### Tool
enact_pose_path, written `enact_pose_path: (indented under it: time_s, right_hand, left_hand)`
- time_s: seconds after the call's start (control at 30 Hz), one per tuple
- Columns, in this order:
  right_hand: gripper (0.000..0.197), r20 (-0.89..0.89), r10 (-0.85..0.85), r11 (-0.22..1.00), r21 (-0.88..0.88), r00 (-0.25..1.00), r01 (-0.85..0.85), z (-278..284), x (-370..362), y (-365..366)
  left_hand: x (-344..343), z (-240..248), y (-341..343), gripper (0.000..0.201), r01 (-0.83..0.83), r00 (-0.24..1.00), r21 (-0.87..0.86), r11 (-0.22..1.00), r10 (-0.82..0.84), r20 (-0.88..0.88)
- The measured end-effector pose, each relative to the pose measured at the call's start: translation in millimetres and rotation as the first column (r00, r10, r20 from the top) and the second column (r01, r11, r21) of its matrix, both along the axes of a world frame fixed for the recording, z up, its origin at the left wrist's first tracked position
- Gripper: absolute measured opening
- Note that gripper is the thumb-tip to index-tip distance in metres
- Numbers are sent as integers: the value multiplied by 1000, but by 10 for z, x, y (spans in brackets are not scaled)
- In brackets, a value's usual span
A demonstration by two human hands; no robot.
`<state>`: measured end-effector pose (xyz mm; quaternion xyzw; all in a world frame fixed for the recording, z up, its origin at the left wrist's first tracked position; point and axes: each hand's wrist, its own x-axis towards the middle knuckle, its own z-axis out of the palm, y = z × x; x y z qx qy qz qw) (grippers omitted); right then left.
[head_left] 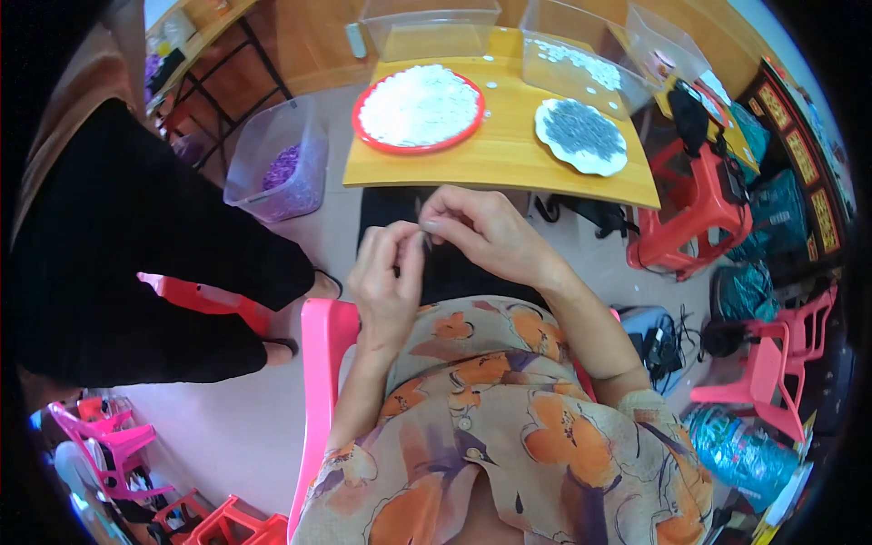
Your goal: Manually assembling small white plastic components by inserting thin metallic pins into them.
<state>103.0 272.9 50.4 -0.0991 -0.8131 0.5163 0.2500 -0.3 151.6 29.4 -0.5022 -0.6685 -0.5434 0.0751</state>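
Over my lap, just short of the table's near edge, my left hand [389,271] and my right hand [480,227] meet with fingertips pinched together. Something small and dark shows between the fingers, too small to name. Beyond them on the yellow wooden table [509,163] stands a red-rimmed round tray [357,116] heaped with small white pieces [418,104]. To its right lies a white scalloped plate [607,166] with many thin grey pieces [581,130] on it.
Clear plastic bins [427,32] stand at the table's far side, one near loose white pieces [581,64]. On the floor at left sits a clear tub [241,186] with purple pieces. A person in black trousers [136,236] is close at my left. Red stools [695,218] stand at right.
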Motion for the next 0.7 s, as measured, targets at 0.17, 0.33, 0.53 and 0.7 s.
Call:
enact_pose_path:
  time_s: [0.17, 0.33, 0.53, 0.7]
  right_hand:
    - [9, 1, -98, 994, 50, 995, 98, -20, 17, -71]
    - [7, -167, -179, 885, 402, 969, 233, 134, 19, -263]
    - [5, -213, -179, 877, 408, 960, 254, 78, -34, -283]
    - [6, 11, -160, 919, -364, 987, 152, -7, -51, -234]
  left_hand:
    - [-40, -130, 29, 10, 11, 993, 95, 995, 1, -119]
    - [-23, -100, -48, 10, 318, 632, 135, 939, -316, 708]
    - [-77, -180, -13, 10, 383, 83, 427, 819, -491, 867]
    - [-6, -121, -5, 6, 217, 627, 223, 950, -311, 714]
